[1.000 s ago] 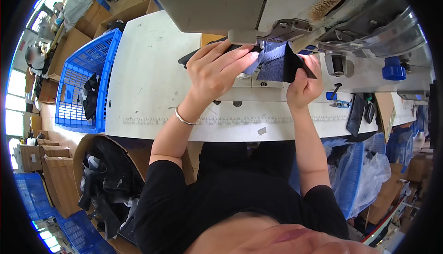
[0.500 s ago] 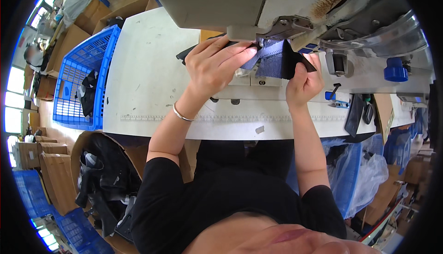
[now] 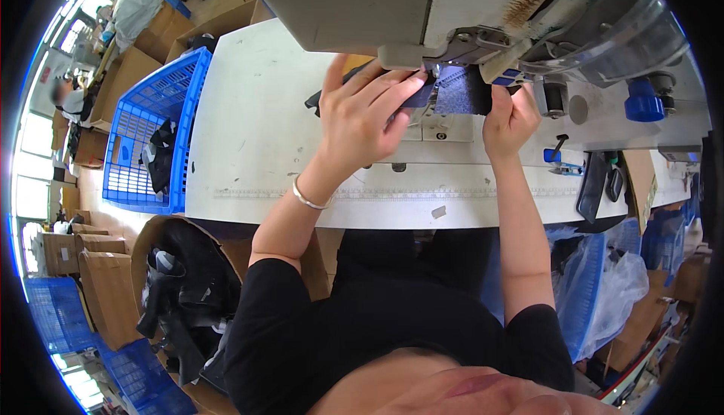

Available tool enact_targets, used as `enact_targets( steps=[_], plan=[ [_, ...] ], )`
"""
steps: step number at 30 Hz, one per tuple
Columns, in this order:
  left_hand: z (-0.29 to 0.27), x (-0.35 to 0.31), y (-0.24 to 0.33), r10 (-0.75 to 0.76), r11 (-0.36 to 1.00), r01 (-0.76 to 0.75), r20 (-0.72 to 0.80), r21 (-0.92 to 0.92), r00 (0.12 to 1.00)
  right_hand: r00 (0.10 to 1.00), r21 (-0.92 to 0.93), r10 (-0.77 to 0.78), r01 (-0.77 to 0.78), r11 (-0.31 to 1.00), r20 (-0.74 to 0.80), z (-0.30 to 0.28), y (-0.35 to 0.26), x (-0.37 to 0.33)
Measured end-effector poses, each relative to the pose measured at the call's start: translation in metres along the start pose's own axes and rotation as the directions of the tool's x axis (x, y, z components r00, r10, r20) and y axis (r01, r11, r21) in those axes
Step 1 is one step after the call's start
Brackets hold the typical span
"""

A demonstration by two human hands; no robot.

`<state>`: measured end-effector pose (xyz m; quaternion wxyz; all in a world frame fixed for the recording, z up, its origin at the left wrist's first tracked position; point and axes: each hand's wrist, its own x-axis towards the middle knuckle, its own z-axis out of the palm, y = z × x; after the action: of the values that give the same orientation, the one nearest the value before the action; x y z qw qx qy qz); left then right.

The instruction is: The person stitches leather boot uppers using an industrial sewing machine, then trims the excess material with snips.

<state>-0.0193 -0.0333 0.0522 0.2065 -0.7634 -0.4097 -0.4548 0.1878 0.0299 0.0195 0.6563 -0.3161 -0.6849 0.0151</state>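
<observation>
A strip of dark blue and black fabric [image 3: 461, 90], stitched along part of it, lies under the head of a sewing machine [image 3: 362, 4]. My left hand [image 3: 362, 117] rests on the left part of the fabric. Its fingers are stretched toward the machine's needle area and its thumb is apart below them. My right hand [image 3: 510, 121] is closed, pinching the fabric's right edge between thumb and fingers, with the fingertips partly hidden by the machine. A dark piece of material sticks out behind my left hand. The needle itself I cannot make out.
A blue plastic crate [image 3: 154, 136] with dark pieces stands left of the white table [image 3: 249, 113]. Below it, a cardboard box [image 3: 143, 253] holds black items. On the table's right are a small blue-handled tool [image 3: 562, 162] and a black phone-like object [image 3: 592, 187].
My left thumb has come out from under the fingers and now shows apart. The fabric's black right flap, raised before, lies flatter and closer to the machine. The whole view has shifted slightly.
</observation>
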Motion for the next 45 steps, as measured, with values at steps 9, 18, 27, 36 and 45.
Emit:
enact_targets(
  steps=[9, 18, 27, 36, 45],
  plan=[
    [-0.028, 0.043, -0.052, -0.374, 0.413, 0.809, 0.732, -0.419, 0.570, 0.999, 0.032, -0.052, 0.052, 0.998, 0.007, 0.003, 0.005, -0.003],
    [0.032, 0.033, -0.074, -0.216, -0.377, 0.856, 0.932, -0.354, 0.290, 0.986, 0.109, 0.047, -0.065, 0.992, 0.161, 0.029, 0.068, -0.001],
    [-0.049, -0.044, -0.082, -0.789, -0.259, 0.686, 0.559, -0.680, 0.256, 0.801, 0.250, 0.597, -0.570, 0.783, -0.045, 0.003, -0.022, -0.033],
    [-0.116, -0.103, -0.011, -0.949, -0.060, 0.628, 0.239, -0.776, 0.204, 0.110, 0.207, 0.251, -0.892, -0.402, 0.962, 0.089, -0.122, -0.061],
    [-0.136, -0.095, 0.021, -0.959, -0.057, 0.681, 0.230, -0.730, 0.167, 0.198, 0.240, 0.408, -0.969, -0.053, 0.891, 0.089, -0.160, -0.057]
  ],
)
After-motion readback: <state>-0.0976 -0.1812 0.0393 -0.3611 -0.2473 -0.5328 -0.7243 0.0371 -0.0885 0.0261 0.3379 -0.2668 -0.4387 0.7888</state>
